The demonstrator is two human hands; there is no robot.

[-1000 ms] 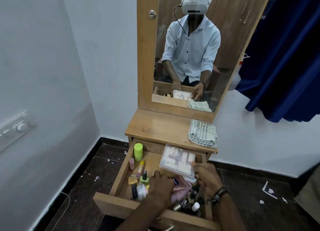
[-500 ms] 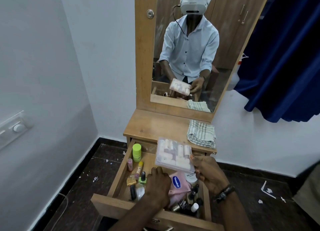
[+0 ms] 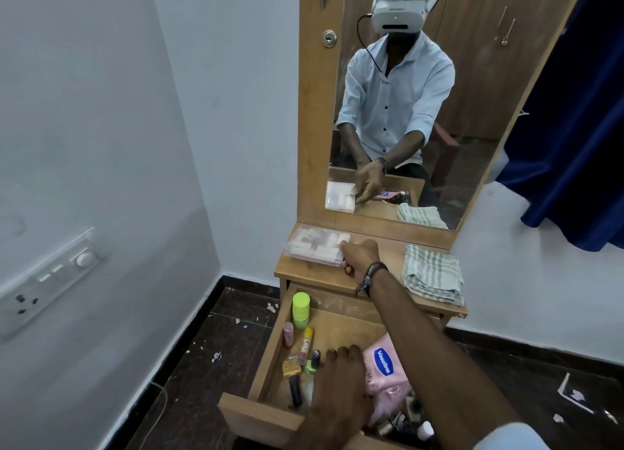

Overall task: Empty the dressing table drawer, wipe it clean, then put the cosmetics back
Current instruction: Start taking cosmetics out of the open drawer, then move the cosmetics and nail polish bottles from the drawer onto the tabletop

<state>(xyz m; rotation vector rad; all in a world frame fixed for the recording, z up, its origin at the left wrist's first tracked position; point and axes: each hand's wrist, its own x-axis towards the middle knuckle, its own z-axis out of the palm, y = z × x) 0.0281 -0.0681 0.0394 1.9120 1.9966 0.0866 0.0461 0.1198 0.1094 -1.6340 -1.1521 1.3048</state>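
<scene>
The wooden drawer [image 3: 270, 351] stands pulled out below the dressing table top [image 3: 378, 250]. A clear plastic case [image 3: 314, 247] of small cosmetics lies on the top's left side, and my right hand [image 3: 359, 257] pinches its right edge. My left hand [image 3: 337, 385] reaches down into the drawer with curled fingers; what it touches is hidden. A lime-green bottle [image 3: 300, 309], a yellow tube [image 3: 305, 343], a small pink bottle [image 3: 288, 333], a black tube [image 3: 294, 390] and a pink Vaseline pouch [image 3: 385, 368] lie in the drawer.
A folded checked cloth [image 3: 432, 274] lies on the right of the table top. The mirror [image 3: 422, 95] rises behind it. White walls close in on the left, with a switch panel [image 3: 50, 280]. A blue curtain [image 3: 580, 111] hangs at right. Paper scraps litter the dark floor [image 3: 209, 365].
My right hand lifted the clear case out of the drawer and carried it up and left onto the table top. My left hand stayed in the drawer.
</scene>
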